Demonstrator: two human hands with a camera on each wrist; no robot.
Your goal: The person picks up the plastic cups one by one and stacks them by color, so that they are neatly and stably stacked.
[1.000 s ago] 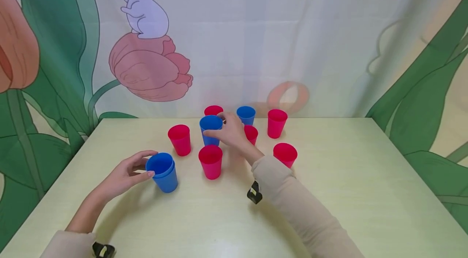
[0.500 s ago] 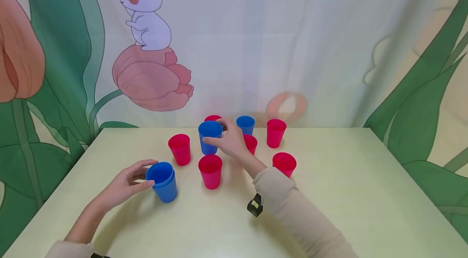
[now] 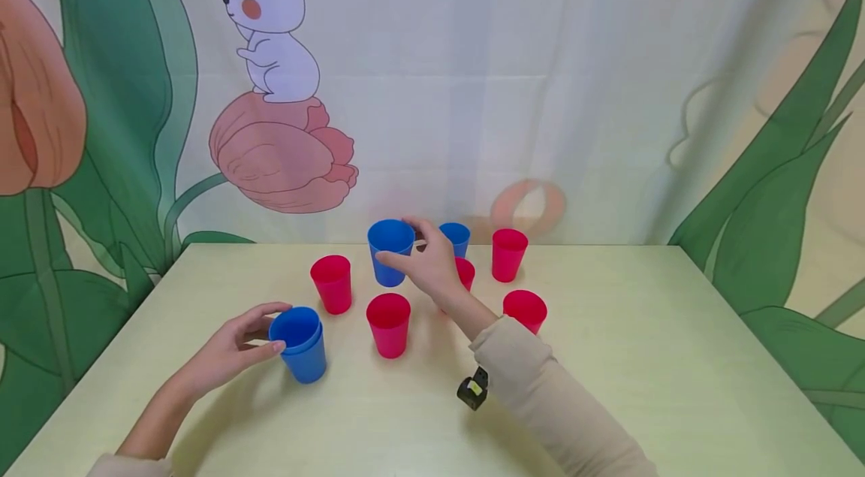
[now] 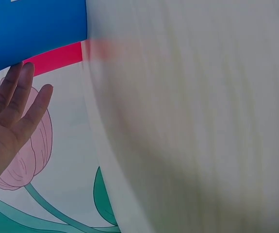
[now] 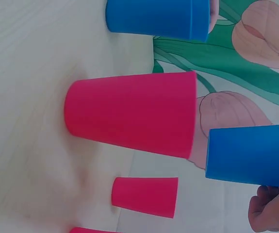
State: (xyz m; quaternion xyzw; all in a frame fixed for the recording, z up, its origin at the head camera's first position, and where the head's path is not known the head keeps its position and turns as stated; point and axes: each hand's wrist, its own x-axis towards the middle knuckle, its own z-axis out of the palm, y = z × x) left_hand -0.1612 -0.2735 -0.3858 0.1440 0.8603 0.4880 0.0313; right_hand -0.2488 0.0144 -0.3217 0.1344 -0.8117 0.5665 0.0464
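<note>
My left hand holds two nested blue cups by the upper side, thumb at the front and fingers behind. The lower cup stands on the table. In the left wrist view the cups' blue wall lies against several fingers. Further back, my right hand grips a single blue cup between thumb and fingers. The right wrist view shows this blue cup raised above the bases of the red cups. One red cup stands in front of it and another red cup to its left.
A second single blue cup stands behind my right hand. Around my right forearm are more red cups: one partly hidden, one at the back, one nearer. A printed curtain hangs behind the table.
My right hand has lifted the blue cup, which now hides the red cup behind it. The head view has tilted upward. My left hand stays on the nested cups.
</note>
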